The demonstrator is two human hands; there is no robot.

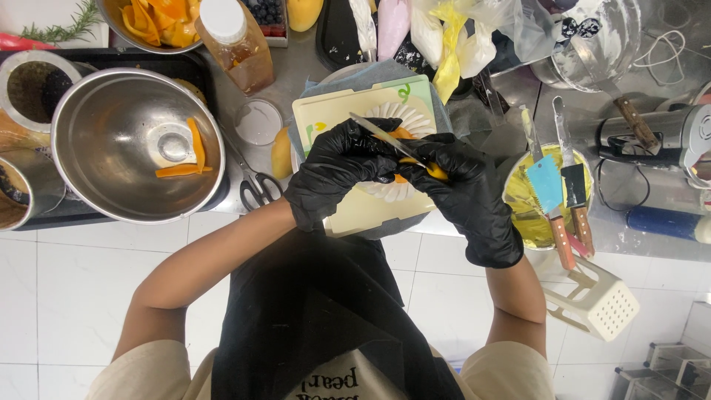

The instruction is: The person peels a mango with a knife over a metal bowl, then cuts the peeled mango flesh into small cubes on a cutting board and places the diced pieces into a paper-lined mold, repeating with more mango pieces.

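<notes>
Over the steel counter, both black-gloved hands met above a cake edged with white piped cream, set on a pale green-trimmed board. Left hand was curled nearly closed, fingertips pinching an orange fruit piece from the near side. Right hand was closed around the handle of a thin knife, whose blade ran up and to the left across the fruit piece. Beside the left arm sat a large steel bowl containing two orange fruit slices and a little pale liquid at the bottom. A second steel bowl at the far edge held a heap of orange slices. A capped bottle held amber liquid. Scissors lay between the large bowl and the board. Beside the right hand, a round tub held yellow cream, with wooden-handled spatulas and a blue scraper standing in it. Tied piping bags lay beyond the board.
</notes>
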